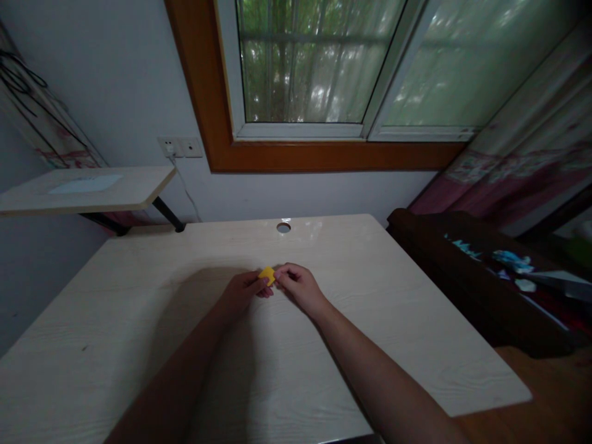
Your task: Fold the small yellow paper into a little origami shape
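A small flat yellow piece [267, 275], perhaps folded paper, is held between my two hands above the middle of the pale wooden desk [370, 271]. My left hand [246, 288] pinches its left side, thumb on top and fingers curled beneath. My right hand [298, 285] grips the right edge between thumb and fingertips. Its exact kind is too small to make out, and the fingers cover parts of its edges.
Behind the hands is a round cable hole [283, 228] in the desk. A raised shelf [139, 185] on black legs stands at the back left. A dark cabinet [435, 265] with scattered items flanks the desk's right side. A dark object [358, 439] shows at the bottom edge.
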Motion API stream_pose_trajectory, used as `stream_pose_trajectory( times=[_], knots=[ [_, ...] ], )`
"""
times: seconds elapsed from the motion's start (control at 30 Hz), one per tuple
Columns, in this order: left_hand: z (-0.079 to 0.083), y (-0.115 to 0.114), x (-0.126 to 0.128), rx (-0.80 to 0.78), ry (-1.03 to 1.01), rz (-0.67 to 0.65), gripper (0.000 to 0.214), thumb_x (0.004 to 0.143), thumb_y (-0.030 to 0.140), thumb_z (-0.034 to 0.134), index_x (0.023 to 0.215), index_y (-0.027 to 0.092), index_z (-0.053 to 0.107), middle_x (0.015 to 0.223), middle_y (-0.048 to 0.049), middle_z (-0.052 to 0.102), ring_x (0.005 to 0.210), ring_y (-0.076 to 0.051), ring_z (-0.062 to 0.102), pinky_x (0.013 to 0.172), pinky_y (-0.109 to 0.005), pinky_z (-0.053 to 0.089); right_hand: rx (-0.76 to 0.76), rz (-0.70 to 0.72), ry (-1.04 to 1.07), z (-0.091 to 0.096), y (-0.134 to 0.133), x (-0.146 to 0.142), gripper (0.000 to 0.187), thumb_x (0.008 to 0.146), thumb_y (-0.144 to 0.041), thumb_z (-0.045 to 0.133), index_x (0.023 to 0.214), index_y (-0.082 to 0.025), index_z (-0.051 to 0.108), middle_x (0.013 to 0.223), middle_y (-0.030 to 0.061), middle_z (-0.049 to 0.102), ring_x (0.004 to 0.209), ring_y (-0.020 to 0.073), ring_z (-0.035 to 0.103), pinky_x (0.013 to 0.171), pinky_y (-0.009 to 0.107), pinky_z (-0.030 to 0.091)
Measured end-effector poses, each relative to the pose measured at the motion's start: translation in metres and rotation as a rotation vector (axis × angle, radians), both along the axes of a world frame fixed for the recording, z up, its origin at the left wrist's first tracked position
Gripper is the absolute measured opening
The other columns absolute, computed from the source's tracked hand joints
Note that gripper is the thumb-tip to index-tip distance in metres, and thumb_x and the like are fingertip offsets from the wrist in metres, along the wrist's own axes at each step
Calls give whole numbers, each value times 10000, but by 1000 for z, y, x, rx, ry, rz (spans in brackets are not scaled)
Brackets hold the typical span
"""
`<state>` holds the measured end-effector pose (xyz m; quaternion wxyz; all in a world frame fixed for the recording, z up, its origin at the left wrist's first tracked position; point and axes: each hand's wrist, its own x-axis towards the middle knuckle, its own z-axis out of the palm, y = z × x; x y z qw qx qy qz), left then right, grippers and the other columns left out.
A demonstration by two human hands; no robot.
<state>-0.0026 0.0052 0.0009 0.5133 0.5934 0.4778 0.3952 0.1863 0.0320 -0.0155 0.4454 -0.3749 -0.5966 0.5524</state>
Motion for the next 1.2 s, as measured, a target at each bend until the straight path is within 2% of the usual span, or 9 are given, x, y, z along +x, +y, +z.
stream_pose_trajectory(
  times=[0.23, 0.5, 0.73, 1.0, 1.2],
  knots=[
    [-1, 1, 1, -2, -20, 16, 385, 814, 509, 626, 742, 139, 704, 710, -69, 717, 660, -172, 644, 659, -272, 502, 10, 11, -17, 1, 0, 0, 265, 816, -430, 667, 807, -166, 681, 684, 5, 628, 601, 120, 517, 591, 248, 393],
    [-5, 2, 0, 9, -52, 75, 313, 795, 457, 675, 746, 148, 680, 691, -28, 686, 635, -138, 613, 629, -239, 481, 126, 50, -145, -2, 0, 0, 215, 841, -371, 642, 800, -166, 694, 724, 15, 642, 636, 124, 527, 620, 249, 401],
    [0, 0, 2, -3, -40, 87, 326, 847, 455, 615, 786, 143, 686, 690, -38, 692, 649, -149, 630, 657, -253, 492, 119, 5, -125, 2, -1, -1, 195, 822, -353, 644, 800, -167, 698, 703, 7, 624, 631, 123, 512, 602, 241, 391],
    [-10, 2, 0, 6, -49, 79, 346, 865, 487, 589, 831, 151, 667, 698, -34, 692, 645, -151, 639, 649, -259, 503, 72, -10, -89, 4, -2, 0, 209, 802, -368, 654, 794, -162, 689, 670, -4, 592, 611, 117, 484, 575, 236, 371],
    [-4, 2, 1, -1, -69, 103, 352, 853, 501, 594, 811, 156, 654, 682, -32, 691, 631, -150, 639, 644, -264, 508, 23, -47, -22, 2, 0, -1, 212, 788, -380, 669, 798, -169, 684, 638, -11, 579, 580, 116, 483, 562, 242, 370]
  ],
)
